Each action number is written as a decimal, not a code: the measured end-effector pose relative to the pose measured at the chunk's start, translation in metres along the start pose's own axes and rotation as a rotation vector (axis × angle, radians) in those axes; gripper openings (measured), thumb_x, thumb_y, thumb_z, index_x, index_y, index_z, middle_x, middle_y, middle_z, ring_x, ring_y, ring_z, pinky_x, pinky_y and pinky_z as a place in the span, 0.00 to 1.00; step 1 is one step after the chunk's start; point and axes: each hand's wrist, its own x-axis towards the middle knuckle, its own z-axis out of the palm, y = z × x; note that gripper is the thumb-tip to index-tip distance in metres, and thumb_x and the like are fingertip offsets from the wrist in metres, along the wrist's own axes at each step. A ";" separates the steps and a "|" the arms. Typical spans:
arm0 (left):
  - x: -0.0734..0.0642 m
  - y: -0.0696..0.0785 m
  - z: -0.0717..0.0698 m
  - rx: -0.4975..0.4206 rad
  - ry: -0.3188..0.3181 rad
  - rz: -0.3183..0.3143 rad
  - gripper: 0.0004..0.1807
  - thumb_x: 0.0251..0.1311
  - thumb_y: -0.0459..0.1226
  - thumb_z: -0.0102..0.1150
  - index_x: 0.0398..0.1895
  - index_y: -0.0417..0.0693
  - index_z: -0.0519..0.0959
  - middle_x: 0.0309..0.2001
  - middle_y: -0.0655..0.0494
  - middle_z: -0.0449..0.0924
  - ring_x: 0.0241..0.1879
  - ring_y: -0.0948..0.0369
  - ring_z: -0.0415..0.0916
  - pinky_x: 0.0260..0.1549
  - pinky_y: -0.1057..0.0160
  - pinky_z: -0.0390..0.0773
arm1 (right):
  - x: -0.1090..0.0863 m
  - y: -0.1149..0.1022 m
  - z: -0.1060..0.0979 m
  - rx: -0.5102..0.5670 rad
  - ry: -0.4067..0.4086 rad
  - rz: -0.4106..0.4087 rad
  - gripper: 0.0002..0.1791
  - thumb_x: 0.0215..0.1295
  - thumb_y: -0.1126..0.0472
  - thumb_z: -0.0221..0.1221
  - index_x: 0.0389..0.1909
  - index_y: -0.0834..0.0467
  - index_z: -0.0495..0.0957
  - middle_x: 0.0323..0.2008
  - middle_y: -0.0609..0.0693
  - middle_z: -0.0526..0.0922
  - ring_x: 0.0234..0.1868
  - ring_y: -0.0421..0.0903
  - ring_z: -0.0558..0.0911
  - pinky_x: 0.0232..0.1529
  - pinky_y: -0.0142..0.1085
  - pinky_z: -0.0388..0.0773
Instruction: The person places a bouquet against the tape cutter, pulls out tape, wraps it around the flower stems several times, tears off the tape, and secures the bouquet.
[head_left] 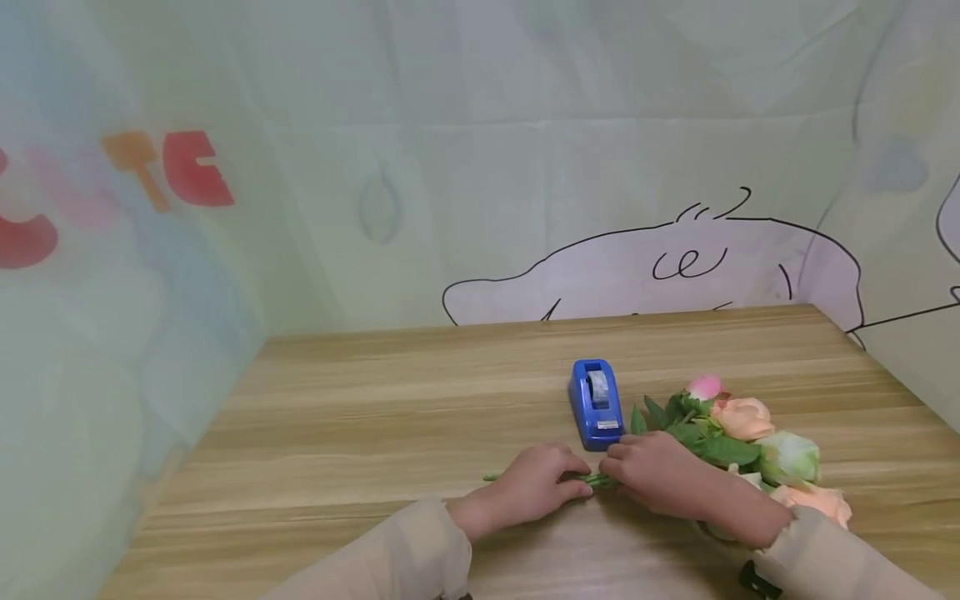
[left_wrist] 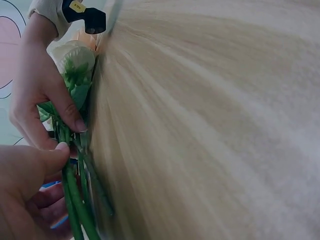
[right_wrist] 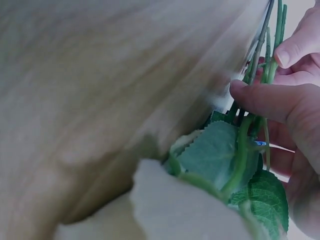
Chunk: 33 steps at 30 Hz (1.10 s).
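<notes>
A bunch of artificial flowers lies on the table with its heads to the right: a peach rose (head_left: 742, 417), a pink bud (head_left: 704, 387), a greenish-white rose (head_left: 789, 457) and others, among green leaves (head_left: 729, 451). Just below the leaves, my right hand (head_left: 663, 473) grips the green stems, its thumb laid across them. Close beside it, my left hand (head_left: 531, 485) pinches the same stems (left_wrist: 77, 197) nearer their cut ends, thumb on top and fingers beneath. One stem splays apart from the others in the left wrist view. In the right wrist view, a pale petal (right_wrist: 182, 200) blocks part of the bunch.
A blue tape dispenser (head_left: 597, 406) with a roll of clear tape stands just beyond the hands. The wood-grain table (head_left: 337, 425) ends at a printed cloth backdrop (head_left: 480, 167) behind and at the sides.
</notes>
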 end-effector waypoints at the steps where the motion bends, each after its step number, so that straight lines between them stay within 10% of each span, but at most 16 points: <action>1: 0.000 0.000 0.000 -0.002 0.001 -0.002 0.12 0.58 0.40 0.61 0.41 0.45 0.83 0.36 0.60 0.81 0.36 0.71 0.74 0.36 0.76 0.71 | 0.000 0.000 0.000 0.003 -0.009 0.005 0.12 0.43 0.59 0.70 0.26 0.51 0.75 0.22 0.41 0.73 0.24 0.39 0.73 0.19 0.31 0.68; 19: 0.003 -0.006 -0.009 -0.075 0.017 -0.048 0.13 0.57 0.39 0.62 0.42 0.41 0.82 0.36 0.55 0.82 0.37 0.68 0.76 0.38 0.73 0.73 | -0.003 0.002 -0.003 -0.009 0.016 0.005 0.21 0.38 0.46 0.72 0.31 0.52 0.77 0.27 0.42 0.76 0.28 0.39 0.74 0.23 0.30 0.70; 33: 0.025 -0.016 -0.037 -0.207 0.194 -0.183 0.09 0.58 0.33 0.60 0.41 0.38 0.80 0.44 0.48 0.79 0.47 0.53 0.73 0.48 0.55 0.71 | 0.000 0.002 -0.010 0.025 0.162 -0.062 0.20 0.40 0.47 0.72 0.32 0.52 0.78 0.30 0.42 0.77 0.32 0.39 0.75 0.26 0.30 0.74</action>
